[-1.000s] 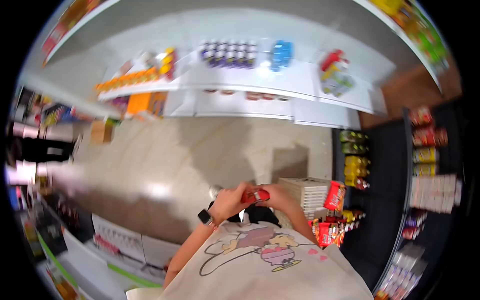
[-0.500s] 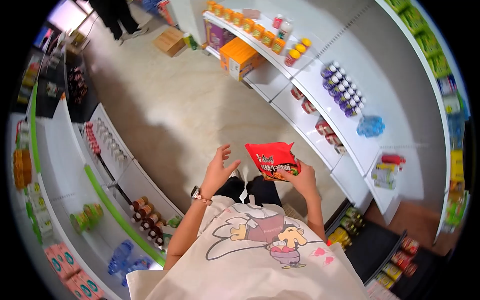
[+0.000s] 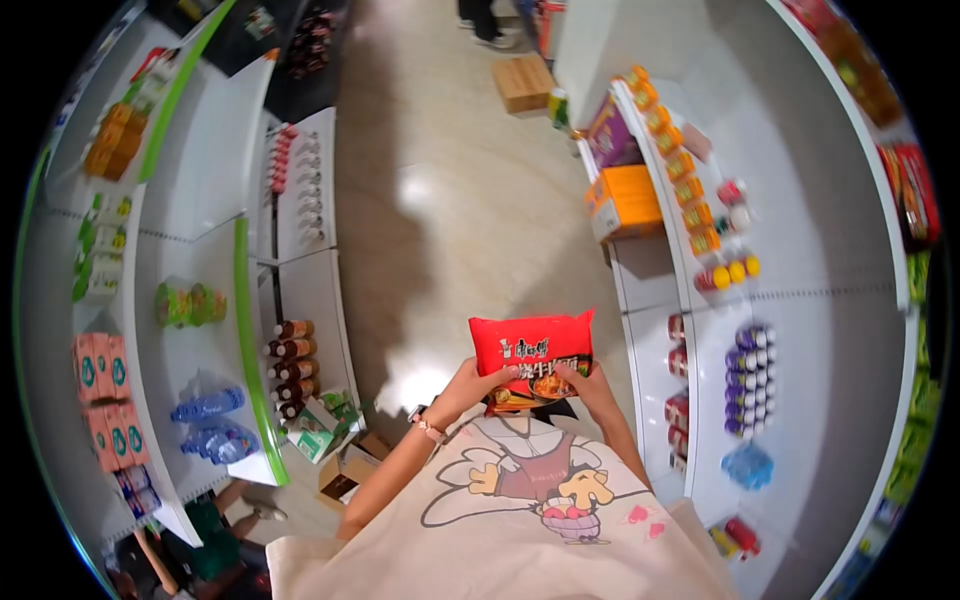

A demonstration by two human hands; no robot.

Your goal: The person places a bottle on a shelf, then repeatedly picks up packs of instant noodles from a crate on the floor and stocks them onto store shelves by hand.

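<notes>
Fingers (image 3: 498, 377) of left hand (image 3: 466, 388) and right hand (image 3: 597, 390) closed on lower sides of red packet (image 3: 532, 343), thumbs (image 3: 571, 373) on front. Packet held ahead of shirt (image 3: 535, 520), over floor (image 3: 455, 250). Risk: hard thumb pressure could crush it; slack grip, a drop.

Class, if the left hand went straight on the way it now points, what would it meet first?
The red packet, which the left hand holds, thumb over its front; what comes beyond is hard to say, as depth is unclear.
</notes>
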